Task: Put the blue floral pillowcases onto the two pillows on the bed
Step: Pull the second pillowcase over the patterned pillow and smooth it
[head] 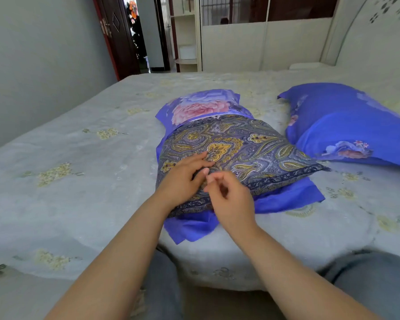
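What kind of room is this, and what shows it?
Most likely a home bedroom: a wide bed with a padded headboard, two pillows on it, and a wardrobe beside an open door.

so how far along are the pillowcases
Done: the pillow on the right already wears its blue floral pillowcase. In hand: the paisley-patterned pillow is partly inside the second blue floral case, left hand resting on it, right hand above its near edge. Left: covering the exposed near half.
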{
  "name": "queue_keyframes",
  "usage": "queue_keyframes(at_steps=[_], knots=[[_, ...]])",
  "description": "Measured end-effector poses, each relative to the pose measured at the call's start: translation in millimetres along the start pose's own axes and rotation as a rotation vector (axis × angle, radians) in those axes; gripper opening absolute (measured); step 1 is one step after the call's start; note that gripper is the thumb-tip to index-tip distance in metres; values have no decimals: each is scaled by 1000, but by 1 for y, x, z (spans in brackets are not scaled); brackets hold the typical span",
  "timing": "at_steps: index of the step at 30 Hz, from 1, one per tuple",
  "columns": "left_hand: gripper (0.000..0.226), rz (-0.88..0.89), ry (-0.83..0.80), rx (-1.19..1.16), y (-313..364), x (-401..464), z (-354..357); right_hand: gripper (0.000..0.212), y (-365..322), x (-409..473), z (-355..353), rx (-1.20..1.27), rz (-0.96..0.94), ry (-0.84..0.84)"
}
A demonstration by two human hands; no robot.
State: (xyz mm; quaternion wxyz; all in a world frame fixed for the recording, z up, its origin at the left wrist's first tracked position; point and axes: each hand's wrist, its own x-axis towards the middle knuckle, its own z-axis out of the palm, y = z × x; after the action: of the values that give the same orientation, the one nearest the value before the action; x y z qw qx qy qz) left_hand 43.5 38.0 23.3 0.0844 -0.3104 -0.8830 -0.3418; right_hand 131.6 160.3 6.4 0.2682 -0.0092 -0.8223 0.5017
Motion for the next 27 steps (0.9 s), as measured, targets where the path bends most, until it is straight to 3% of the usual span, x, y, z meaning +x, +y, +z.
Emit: queue_keyframes(at_steps=[2,4,6,9,13,17,22,25,27], knots=[[46,-59,107,23,3,3,6,11,-14,30,-5,-218,-221,72],[56,-191,215,129,4,11,9,33,-15,72,-5,-464,-294,-14],[70,-327,179,249,2,22,9,56,-5,112,-6,-748,-142,-254],[60,-346,171,463,-7,44,4,65,6,151,-12,-1003,116,-508],[51,-324,364,531,-17,96,-2,59,4,189,-13,-1178,31,-346],[51,-402,286,511,-31,154,-2,45,34,226,-6,-1161,-10,-214],[31,-351,215,653,-39,188,23,43,91,239,16,-1057,-363,-50],[19,-268,220,680,-46,184,36,31,98,242,25,-964,-333,-63],[6,-167,313,618,-53,180,40,30,97,249,26,-935,-262,-28]])
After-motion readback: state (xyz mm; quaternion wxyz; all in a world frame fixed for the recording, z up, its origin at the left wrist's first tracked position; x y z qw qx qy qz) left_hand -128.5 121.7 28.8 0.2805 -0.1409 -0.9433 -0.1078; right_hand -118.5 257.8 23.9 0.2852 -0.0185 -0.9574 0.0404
